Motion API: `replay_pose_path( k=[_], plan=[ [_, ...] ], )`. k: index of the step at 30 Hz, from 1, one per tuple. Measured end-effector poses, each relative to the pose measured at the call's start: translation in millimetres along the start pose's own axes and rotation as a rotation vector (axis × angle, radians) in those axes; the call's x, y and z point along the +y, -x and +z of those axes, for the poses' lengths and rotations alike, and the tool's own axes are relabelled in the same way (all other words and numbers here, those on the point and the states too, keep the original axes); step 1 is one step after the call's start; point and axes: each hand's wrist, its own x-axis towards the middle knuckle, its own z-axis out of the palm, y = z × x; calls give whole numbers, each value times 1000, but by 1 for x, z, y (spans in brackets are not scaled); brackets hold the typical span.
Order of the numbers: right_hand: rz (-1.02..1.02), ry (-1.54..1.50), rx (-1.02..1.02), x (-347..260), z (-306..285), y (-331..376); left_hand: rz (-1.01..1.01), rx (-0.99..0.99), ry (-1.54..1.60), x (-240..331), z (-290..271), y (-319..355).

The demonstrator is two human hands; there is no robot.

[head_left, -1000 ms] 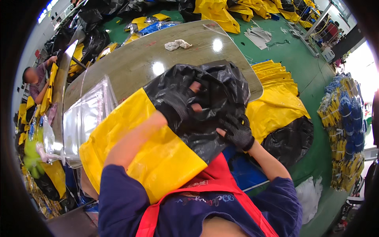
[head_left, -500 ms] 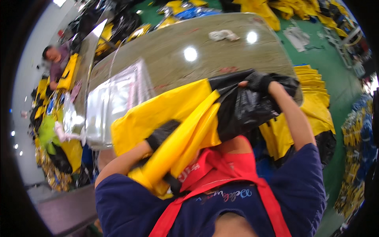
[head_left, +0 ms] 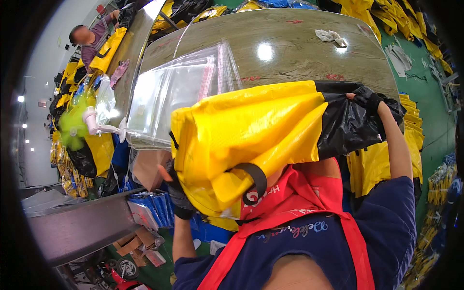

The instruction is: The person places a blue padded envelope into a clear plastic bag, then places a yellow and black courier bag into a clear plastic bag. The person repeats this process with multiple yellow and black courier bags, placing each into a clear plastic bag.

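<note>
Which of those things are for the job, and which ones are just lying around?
For the job:
yellow-and-black tarpaulin bag
gloved left hand, at its yellow end
gloved right hand, gripping its black end
table, beneath it

Seemingly just lying around:
crumpled white rag
cardboard pieces, lower left
clear plastic sleeves, untouched by hand, though perhaps for the job

tabletop (head_left: 290,58): i see round white glare
yellow-black bag (head_left: 261,121): soft sheen
green fan (head_left: 73,123): blurred
picture rim: dark, bent
</note>
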Motion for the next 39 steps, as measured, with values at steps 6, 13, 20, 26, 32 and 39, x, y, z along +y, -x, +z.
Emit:
replay_pose_path(
  k=[6,13,20,26,32,39],
  plan=[
    [-16,-37,19,-8,-1,7,333,112,-894,6,-101,-90],
    [107,428,12,-14,2,10,171,-138,-668,87,-52,-95],
    [20,342,52,-27,2,12,-29,-265,-1914,86,86,-173],
    [26,233,59,-16,1,14,-213,-102,-701,117,71,-151],
    [68,307,71,-26,1,14,-600,33,-334,95,51,-122],
    [-5,255,57,-7,4,6,482,198,-151,118,-90,-115]
  ],
)
